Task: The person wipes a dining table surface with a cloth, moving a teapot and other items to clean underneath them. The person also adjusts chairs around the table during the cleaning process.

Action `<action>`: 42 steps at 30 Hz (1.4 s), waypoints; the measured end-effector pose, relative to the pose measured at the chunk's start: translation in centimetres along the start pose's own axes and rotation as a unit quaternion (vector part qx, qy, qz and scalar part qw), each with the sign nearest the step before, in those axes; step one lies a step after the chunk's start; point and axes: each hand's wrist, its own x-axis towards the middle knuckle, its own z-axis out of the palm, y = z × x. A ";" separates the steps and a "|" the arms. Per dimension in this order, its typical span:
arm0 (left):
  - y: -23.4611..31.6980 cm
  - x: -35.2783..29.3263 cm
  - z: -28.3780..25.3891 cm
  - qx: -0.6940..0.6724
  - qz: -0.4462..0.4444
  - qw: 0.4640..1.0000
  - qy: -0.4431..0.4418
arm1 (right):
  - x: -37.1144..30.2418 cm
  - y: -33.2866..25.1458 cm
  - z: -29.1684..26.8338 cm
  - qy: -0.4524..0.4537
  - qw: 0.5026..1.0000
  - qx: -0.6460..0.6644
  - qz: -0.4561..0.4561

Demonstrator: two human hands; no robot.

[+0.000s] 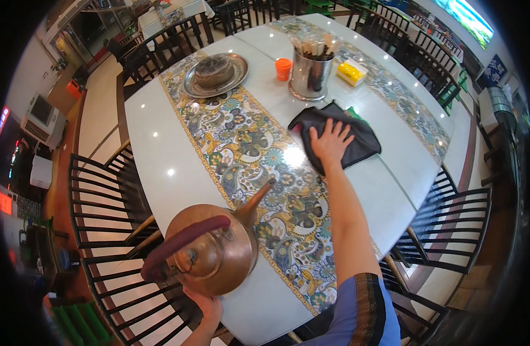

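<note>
My right hand lies flat, fingers spread, on a dark cloth spread on the white table. My left hand holds up a copper kettle from below at the table's near edge. The kettle has a dark red handle, and its spout points toward the table's middle. A patterned runner with blue, green and yellow flowers runs along the table under the spout.
A metal tray with a round lidded pot stands at the far left. A steel holder of chopsticks, an orange cup and a yellow packet stand beyond the cloth. Dark wooden chairs ring the table.
</note>
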 end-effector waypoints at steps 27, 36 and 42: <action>4.4 1.4 -1.4 -0.142 -0.044 0.987 0.058 | -10.0 3.7 -7.1 -0.026 0.994 0.026 -0.101; 4.3 1.3 -0.1 -0.239 -0.083 0.966 0.053 | -8.4 -14.3 -0.9 -0.060 0.941 0.148 -0.299; 2.2 1.8 -2.0 0.028 0.033 0.999 -0.029 | -17.4 -4.3 -7.2 -0.100 0.919 0.202 -0.323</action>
